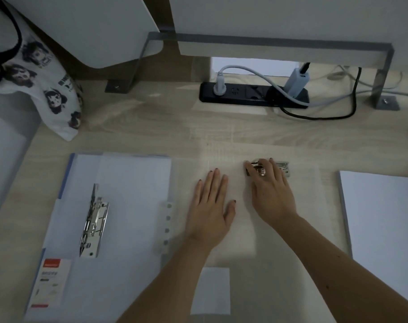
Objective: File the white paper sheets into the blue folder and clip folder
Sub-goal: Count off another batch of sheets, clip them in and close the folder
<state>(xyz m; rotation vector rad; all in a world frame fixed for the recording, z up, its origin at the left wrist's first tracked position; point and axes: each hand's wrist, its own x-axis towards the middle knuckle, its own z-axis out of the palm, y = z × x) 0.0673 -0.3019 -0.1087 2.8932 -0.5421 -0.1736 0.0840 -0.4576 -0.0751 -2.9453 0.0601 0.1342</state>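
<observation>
At the middle of the desk [151,127] lies the translucent clip folder [310,206]. The left hand [210,206] rests flat on it, fingers straight and spread and holding nothing, most likely to keep the folder and whatever is under it from sliding. The right hand [271,194] reaches to the folder's far edge, fingers bent over the metal clip [284,167] and gripping it (the thumb is hidden, so how firmly is unclear). It is probably working the clamp. Off to the left, the blue folder [65,183] lies open with white pages [133,194] already in it, and its lever-arch mechanism [94,220] is exposed. A stack of white paper sheets [382,217] waits at the right, within easy reach of the right hand. Judging by this, the blue folder is loaded and the clip folder is the step in hand.
</observation>
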